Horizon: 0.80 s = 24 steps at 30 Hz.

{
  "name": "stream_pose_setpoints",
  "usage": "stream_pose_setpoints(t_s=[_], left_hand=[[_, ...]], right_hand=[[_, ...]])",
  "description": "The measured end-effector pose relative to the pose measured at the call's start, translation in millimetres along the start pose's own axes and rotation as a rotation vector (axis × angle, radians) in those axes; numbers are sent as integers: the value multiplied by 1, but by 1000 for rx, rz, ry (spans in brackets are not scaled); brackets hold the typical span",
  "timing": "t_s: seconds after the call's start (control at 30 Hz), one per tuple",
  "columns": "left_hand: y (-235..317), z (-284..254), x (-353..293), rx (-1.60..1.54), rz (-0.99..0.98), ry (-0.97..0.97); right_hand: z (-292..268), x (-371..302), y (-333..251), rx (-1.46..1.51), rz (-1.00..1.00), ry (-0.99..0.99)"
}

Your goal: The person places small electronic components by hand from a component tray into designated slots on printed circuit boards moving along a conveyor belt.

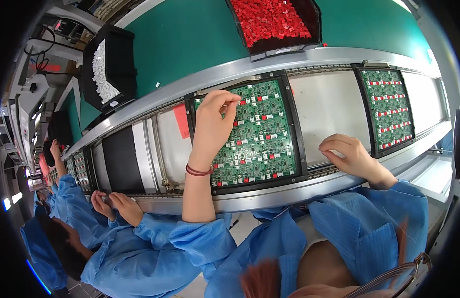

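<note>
My left hand (pixel 213 126), a red band round its wrist, reaches over the upper left part of a green circuit board panel (pixel 262 149) in a black frame. Thumb and forefinger are pinched together close above the board; whatever is between them is too small to make out. Rows of small red and white connectors stand on the panel. To the right of this frame, my right hand (pixel 346 153) hovers over the pale conveyor bed (pixel 324 109). Its fingers are curled and closed at the tips, and anything inside them is hidden.
Beyond the rail, a black bin of red connectors (pixel 269 22) and a black bin of white connectors (pixel 102 72) rest on a green surface (pixel 190 37). Another framed panel (pixel 389 107) lies to the right. At left, a co-worker's hands (pixel 118 206) are near the rail.
</note>
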<state>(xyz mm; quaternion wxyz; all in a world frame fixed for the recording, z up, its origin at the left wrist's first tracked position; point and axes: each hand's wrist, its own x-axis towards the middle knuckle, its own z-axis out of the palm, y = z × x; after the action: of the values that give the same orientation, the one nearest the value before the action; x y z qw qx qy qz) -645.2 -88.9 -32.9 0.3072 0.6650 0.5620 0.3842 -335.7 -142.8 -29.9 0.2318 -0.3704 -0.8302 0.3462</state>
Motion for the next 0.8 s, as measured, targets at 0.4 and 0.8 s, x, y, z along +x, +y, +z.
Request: stream_pose_setpoints(t_s=[0.4, 0.8], left_hand=[[-6, 9, 3, 29, 140, -25], [-25, 7, 5, 205, 245, 46]], right_hand=[[-6, 69, 4, -29, -151, 24], [26, 143, 32, -73, 47, -5]])
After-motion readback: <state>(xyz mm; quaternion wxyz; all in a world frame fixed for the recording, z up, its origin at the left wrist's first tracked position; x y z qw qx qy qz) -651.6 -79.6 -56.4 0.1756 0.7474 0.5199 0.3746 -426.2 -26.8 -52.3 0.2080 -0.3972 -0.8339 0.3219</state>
